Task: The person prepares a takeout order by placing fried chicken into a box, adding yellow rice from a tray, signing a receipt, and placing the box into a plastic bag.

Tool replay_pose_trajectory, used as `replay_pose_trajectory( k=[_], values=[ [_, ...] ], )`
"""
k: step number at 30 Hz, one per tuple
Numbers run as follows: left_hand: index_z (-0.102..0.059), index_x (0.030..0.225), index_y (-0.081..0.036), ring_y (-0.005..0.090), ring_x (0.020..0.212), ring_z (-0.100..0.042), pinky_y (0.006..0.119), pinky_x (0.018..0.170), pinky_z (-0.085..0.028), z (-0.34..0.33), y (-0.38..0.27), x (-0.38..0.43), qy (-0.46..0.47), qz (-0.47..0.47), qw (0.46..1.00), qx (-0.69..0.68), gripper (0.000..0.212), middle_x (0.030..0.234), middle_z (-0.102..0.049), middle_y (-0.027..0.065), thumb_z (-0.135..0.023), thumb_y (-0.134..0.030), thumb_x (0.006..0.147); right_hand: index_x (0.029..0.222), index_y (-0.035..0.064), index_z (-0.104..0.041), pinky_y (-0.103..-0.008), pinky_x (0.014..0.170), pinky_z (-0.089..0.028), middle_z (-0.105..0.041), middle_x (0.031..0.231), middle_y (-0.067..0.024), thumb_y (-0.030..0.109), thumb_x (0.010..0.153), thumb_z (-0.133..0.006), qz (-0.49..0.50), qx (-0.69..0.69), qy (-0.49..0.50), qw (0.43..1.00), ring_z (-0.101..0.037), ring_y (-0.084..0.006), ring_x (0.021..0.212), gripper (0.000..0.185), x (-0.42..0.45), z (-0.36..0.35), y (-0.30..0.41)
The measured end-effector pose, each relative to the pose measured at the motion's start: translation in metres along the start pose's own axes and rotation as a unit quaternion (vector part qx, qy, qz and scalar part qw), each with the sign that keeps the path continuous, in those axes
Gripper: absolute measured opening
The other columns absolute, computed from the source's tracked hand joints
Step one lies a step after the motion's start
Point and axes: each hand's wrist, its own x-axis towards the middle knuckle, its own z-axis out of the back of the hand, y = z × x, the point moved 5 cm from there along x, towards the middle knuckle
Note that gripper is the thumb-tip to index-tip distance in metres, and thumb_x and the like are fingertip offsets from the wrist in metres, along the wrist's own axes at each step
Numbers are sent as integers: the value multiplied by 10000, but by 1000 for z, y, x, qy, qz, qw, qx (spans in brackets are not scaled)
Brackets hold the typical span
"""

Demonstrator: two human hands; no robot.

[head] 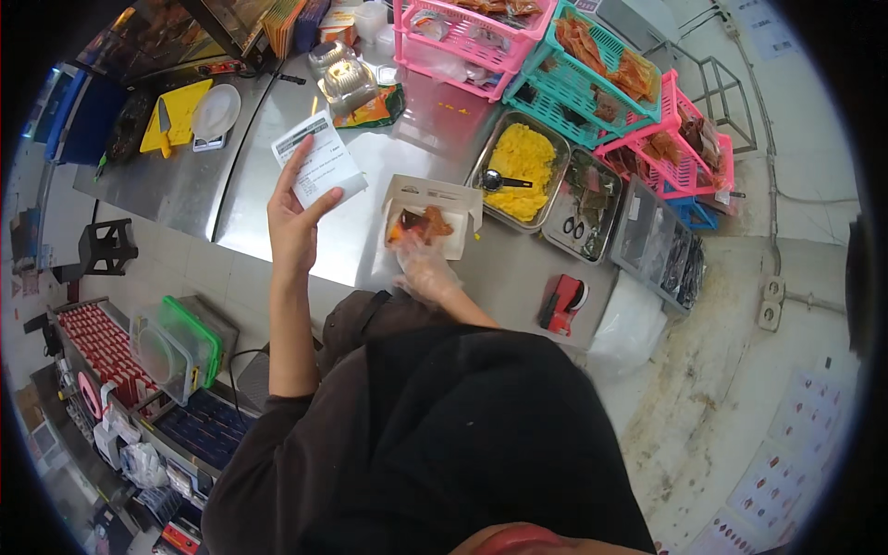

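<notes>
My bare left hand (295, 215) holds up a printed paper slip (326, 163) between thumb and fingers, above the steel worktop. In a clear plastic glove, my right hand (423, 267) reaches into the near side of an opened cardboard food box (454, 243). Brown fried-looking food (437, 223) and a dark and orange-red item (411, 223) lie inside the box. The right fingertips are at the orange-red item; whether they grip it cannot be told. To the right of the box is a steel tray of yellow food (520, 152) with a black-handled scoop (506, 182) in it.
A second steel tray (583, 201) holds packets. Beyond stand pink baskets (451, 41) and teal baskets (590, 90). A red tape dispenser-like tool (560, 305) lies near the worktop's right end. At left, a knife (164, 125) rests on a yellow cutting board (184, 104) beside a scale (209, 144).
</notes>
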Motion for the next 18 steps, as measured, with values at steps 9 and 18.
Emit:
replay_pose_trajectory(
  k=[9,18],
  values=[
    [-504,1352,-3,380,1339,-402,545,1136,-224,-94,24,-99,183,-269,887,328,654,1396,-462,203,-739,-208,778,1524,261,-234,-530,1126,-275,-260,1571,-77,602,936,-465,48,914,-193,354,-308,-350,1399,718,1,154,-21],
    [-377,1445,-39,356,1440,-230,643,1136,-35,-213,89,-90,141,-292,787,524,760,1408,-418,129,-670,-138,751,1556,243,-141,-413,1170,-216,-97,1614,-69,472,1008,-419,-71,745,-447,490,-188,-265,1458,656,-85,175,-42]
  ],
)
